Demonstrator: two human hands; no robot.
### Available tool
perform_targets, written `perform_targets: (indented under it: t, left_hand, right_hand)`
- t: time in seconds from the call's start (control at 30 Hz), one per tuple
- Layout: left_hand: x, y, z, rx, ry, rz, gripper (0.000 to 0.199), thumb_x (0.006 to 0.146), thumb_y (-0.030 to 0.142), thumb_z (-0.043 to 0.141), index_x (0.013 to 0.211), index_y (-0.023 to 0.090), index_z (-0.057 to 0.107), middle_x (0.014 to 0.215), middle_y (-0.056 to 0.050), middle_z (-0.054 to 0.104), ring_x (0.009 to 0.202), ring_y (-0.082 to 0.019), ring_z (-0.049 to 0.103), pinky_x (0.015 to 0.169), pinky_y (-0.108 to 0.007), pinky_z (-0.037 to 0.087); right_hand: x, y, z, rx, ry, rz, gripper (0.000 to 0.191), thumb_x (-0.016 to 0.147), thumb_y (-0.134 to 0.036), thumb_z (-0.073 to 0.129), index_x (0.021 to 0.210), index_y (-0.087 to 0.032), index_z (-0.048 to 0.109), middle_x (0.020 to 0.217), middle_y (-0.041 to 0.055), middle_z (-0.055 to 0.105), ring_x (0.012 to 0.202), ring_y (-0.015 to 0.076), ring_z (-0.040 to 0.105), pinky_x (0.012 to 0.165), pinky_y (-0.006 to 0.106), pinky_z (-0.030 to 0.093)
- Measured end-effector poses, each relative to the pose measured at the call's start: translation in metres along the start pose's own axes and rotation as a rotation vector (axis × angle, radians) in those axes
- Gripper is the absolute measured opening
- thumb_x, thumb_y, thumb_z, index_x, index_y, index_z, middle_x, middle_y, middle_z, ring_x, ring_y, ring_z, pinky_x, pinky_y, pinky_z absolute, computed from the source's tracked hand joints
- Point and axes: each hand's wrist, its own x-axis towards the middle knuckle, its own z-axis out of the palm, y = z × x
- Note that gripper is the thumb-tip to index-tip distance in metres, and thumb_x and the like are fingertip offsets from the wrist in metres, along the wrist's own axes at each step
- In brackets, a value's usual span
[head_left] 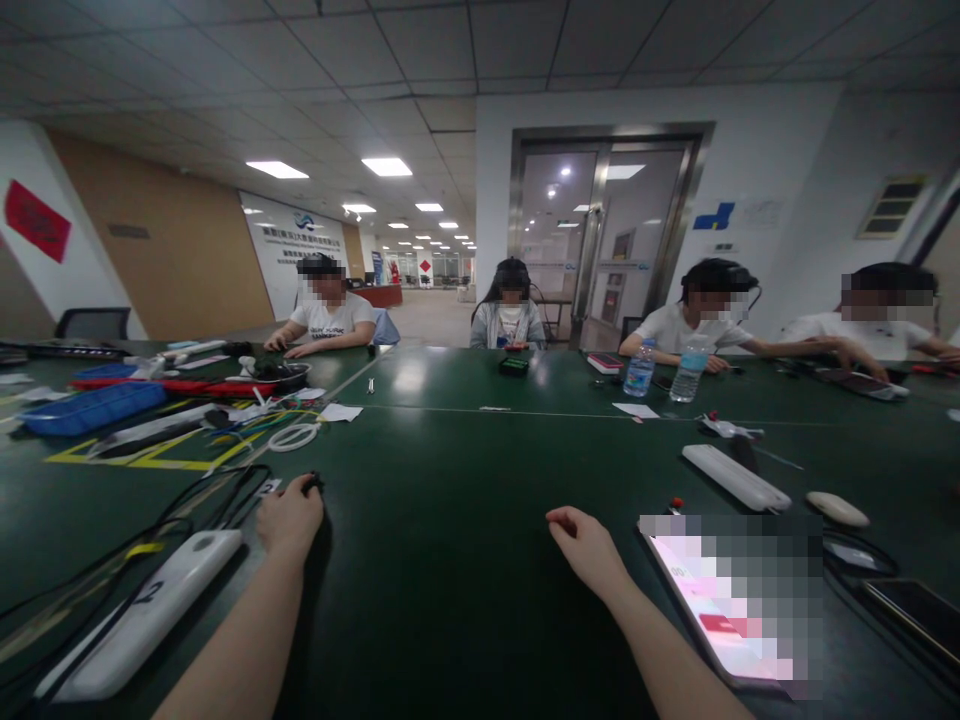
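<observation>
Over glossy table (450,540), curled hands (289,515) (589,552).

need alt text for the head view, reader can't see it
A left hand holds a small black object at a green table; the right hand is loosely curled beside a lit screen. Four people are across the table.

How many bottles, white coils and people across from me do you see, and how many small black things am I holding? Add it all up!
Bottles: 2
White coil: 1
People: 4
Small black thing you hold: 1
Total: 8
</observation>
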Motion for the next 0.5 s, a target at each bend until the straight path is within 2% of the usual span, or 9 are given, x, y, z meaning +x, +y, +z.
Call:
perform_targets:
  t: [0.5]
  left_hand:
    - [-0.0006, -0.0004, 0.002, -0.039, 0.041, -0.003, 0.043, 0.081, 0.035, 0.043, 0.119, 0.024, 0.06, 0.112, -0.015, 0.055, 0.105, -0.031, 0.054, 0.085, -0.04, 0.044]
  right_hand:
    - [-0.0026, -0.0059, -0.0023, -0.032, 0.001, -0.007, 0.023, 0.084, -0.022, 0.048, 0.101, -0.02, 0.063, 0.104, 0.0039, 0.066, 0.098, 0.0179, 0.061, 0.083, 0.028, 0.047]
